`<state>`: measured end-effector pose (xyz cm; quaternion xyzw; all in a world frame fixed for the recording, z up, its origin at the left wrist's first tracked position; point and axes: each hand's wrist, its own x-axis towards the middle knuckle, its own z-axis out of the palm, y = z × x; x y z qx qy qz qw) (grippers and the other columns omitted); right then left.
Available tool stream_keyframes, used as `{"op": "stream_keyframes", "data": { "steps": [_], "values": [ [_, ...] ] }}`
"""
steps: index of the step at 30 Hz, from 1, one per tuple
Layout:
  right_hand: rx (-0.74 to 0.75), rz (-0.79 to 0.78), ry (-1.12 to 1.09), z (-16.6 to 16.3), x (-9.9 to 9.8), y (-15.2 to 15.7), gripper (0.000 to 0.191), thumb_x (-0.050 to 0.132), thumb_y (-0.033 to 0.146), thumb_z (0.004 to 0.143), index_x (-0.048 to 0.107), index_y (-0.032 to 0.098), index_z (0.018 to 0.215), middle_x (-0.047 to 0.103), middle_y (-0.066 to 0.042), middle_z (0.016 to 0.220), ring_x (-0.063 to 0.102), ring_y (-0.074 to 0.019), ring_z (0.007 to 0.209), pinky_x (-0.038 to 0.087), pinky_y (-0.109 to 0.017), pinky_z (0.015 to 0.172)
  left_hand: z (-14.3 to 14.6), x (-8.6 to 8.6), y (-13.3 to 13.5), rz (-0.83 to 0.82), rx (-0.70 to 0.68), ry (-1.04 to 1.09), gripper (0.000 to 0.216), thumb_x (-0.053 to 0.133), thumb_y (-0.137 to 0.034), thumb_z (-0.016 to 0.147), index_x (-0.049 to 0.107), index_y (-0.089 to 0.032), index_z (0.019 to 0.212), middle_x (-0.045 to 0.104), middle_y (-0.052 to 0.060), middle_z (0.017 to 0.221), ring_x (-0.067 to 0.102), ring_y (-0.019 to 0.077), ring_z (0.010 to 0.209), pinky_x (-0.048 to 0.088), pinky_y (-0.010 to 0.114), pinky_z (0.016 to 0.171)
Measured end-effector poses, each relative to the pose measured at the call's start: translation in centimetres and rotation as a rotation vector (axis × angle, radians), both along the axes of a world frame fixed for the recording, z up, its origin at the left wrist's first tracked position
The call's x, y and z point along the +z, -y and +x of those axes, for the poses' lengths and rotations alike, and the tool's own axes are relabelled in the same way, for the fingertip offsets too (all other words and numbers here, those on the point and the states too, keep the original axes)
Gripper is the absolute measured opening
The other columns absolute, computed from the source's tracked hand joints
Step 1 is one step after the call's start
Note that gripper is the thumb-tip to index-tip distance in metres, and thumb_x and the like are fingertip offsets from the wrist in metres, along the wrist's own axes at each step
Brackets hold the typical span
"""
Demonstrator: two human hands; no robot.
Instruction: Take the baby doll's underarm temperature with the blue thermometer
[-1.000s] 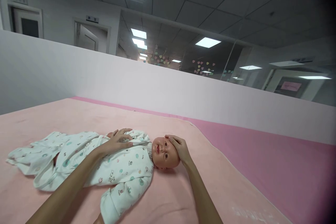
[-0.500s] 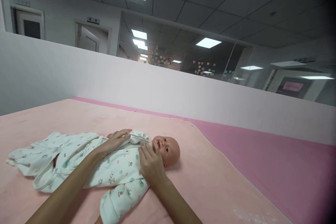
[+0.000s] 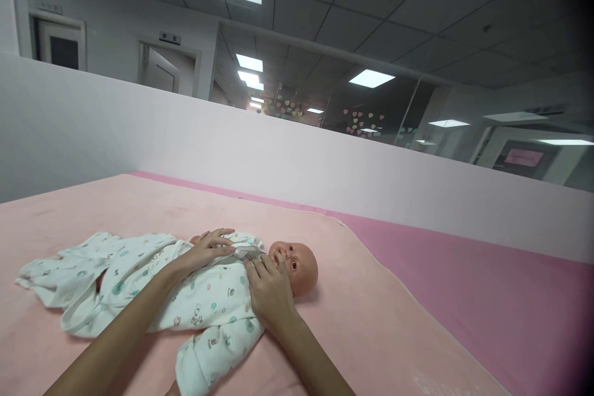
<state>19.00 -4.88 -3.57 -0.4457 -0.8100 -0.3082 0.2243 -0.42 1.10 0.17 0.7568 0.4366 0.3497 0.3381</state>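
White dot-printed baby outfit (image 3: pixel 216 298) is covering a baby doll (image 3: pixel 305 267); doll is lying on pink sheet (image 3: pixel 371 328), head rightward | left hand (image 3: pixel 202 254) is resting on the chest, fingers loosely extended | right hand (image 3: pixel 272 292) is covering the neckline; cannot tell whether it is gripping cloth

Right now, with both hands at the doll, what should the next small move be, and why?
Probably smooth the folded cloth near the doll's head with the right hand: that hand lies beside it, while the left hand rests on the suit and could steady it.
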Motion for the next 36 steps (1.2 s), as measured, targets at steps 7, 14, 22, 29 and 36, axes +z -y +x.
{"op": "stream_keyframes", "data": {
  "steps": [7, 14, 22, 29, 36],
  "values": [
    [-0.014, 0.038, -0.032, -0.6, -0.1, -0.1, 0.033, 0.040, 0.024, 0.087, 0.048, 0.017, 0.118, 0.057, -0.012, 0.113, 0.046, -0.0240, 0.109, 0.022, -0.048, 0.099, 0.1, -0.7, -0.5, 0.057, -0.025, 0.032, 0.028, 0.056, -0.050, 0.070, 0.069, -0.026, 0.078, 0.044, -0.001, 0.133, 0.034, 0.0275, 0.124, 0.024, 0.042, 0.105],
    [0.034, 0.024, -0.081, -0.5, 0.3, 0.1, 0.030, 0.041, 0.026, 0.087, 0.051, 0.015, 0.113, 0.060, -0.010, 0.109, 0.048, -0.0225, 0.108, 0.022, -0.046, 0.100, 0.3, -1.5, -1.2, 0.124, -0.001, -0.005, 0.030, 0.057, -0.052, 0.069, 0.070, -0.025, 0.075, 0.047, 0.000, 0.130, 0.036, 0.0277, 0.123, 0.023, 0.043, 0.105],
    [0.141, 0.069, -0.268, -0.5, 0.1, 0.2, 0.027, 0.042, 0.023, 0.086, 0.056, 0.016, 0.108, 0.064, -0.007, 0.098, 0.053, -0.0201, 0.098, 0.024, -0.046, 0.101, 0.5, -1.7, -1.3, 0.148, 0.033, -0.017, 0.033, 0.056, -0.056, 0.069, 0.070, -0.026, 0.074, 0.048, 0.001, 0.129, 0.035, 0.0277, 0.123, 0.020, 0.043, 0.106],
    [0.219, 0.211, -0.494, -0.2, 0.5, 0.2, 0.017, 0.046, 0.017, 0.083, 0.061, 0.018, 0.091, 0.065, -0.004, 0.081, 0.057, -0.0171, 0.083, 0.042, -0.037, 0.087, 0.7, -1.5, -1.6, 0.152, 0.028, 0.037, 0.037, 0.047, -0.053, 0.077, 0.070, -0.025, 0.080, 0.053, 0.002, 0.124, 0.042, 0.0240, 0.119, 0.027, 0.040, 0.104],
    [0.188, 0.300, -0.664, 1.6, 1.6, -0.4, 0.014, 0.045, 0.020, 0.084, 0.059, 0.019, 0.084, 0.063, -0.004, 0.076, 0.057, -0.0166, 0.075, 0.045, -0.035, 0.078, 0.4, -1.5, -1.2, 0.196, -0.016, -0.053, 0.030, 0.058, -0.052, 0.069, 0.070, -0.029, 0.083, 0.047, 0.003, 0.130, 0.036, 0.0281, 0.123, 0.010, 0.050, 0.107]
  ]
}}
